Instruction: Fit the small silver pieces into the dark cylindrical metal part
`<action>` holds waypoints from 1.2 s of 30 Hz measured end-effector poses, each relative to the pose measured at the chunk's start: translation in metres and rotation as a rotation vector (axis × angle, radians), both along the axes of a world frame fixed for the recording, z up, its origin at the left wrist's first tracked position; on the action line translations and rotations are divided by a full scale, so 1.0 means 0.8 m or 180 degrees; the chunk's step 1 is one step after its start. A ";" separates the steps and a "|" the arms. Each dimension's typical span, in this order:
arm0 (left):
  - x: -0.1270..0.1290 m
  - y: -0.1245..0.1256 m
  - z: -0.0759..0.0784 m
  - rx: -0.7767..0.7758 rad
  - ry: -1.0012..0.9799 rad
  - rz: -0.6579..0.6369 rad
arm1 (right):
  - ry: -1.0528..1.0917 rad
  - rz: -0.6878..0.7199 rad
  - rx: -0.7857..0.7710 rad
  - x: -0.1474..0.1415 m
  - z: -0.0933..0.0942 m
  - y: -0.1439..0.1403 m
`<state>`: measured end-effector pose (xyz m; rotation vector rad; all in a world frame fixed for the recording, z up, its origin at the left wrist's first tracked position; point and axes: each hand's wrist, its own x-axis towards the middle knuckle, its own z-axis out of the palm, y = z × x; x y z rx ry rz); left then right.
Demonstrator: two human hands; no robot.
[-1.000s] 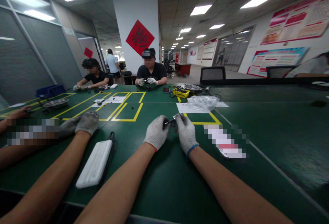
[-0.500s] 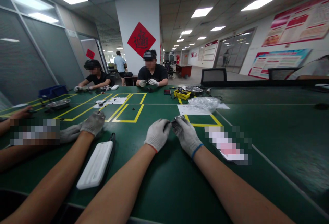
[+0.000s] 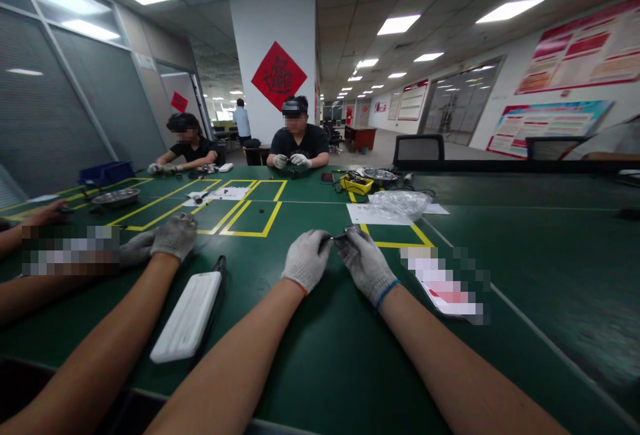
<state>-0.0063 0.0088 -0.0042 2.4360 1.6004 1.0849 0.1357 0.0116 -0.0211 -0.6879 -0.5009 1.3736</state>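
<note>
The left hand [image 3: 307, 260], in a white knit glove with an orange cuff edge, pinches a thin dark rod-like piece [image 3: 341, 238]; the right hand [image 3: 369, 267], its white glove edged blue, grips a small shiny grey piece [image 3: 353, 228] beside it, above the green tabletop [image 3: 325, 362]. Black stylised characters mark the red diamond-shaped sign [image 3: 279, 76]; faint marks on the white rectangular slab [image 3: 187, 315] are illegible
</note>
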 end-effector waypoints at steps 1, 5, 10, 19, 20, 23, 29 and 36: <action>0.000 0.000 -0.001 -0.0016 0.0005 -0.0015 | 0.0003 0.0009 -0.0017 0.000 0.000 0.000; -0.001 0.002 -0.004 0.0003 -0.0049 -0.0097 | 0.0011 -0.0016 -0.0025 0.000 -0.002 0.001; -0.001 0.001 -0.002 0.0015 -0.0151 -0.0101 | -0.0028 -0.0032 0.0034 -0.002 -0.004 0.002; -0.005 0.003 -0.003 0.0030 -0.0172 -0.0108 | -0.0101 0.0035 -0.0012 -0.007 0.000 -0.003; -0.005 0.003 -0.004 0.0026 -0.0175 -0.0122 | -0.0089 0.0046 -0.0040 -0.007 0.000 -0.003; -0.004 0.003 -0.004 0.0052 -0.0143 -0.0138 | -0.0038 0.0122 -0.0037 -0.005 0.000 -0.002; -0.003 0.002 -0.003 0.0029 -0.0117 -0.0103 | 0.0034 0.0292 0.0052 -0.003 -0.001 -0.001; -0.003 0.001 -0.003 -0.0097 -0.0046 -0.0086 | 0.0072 0.0348 0.0054 -0.002 0.001 -0.003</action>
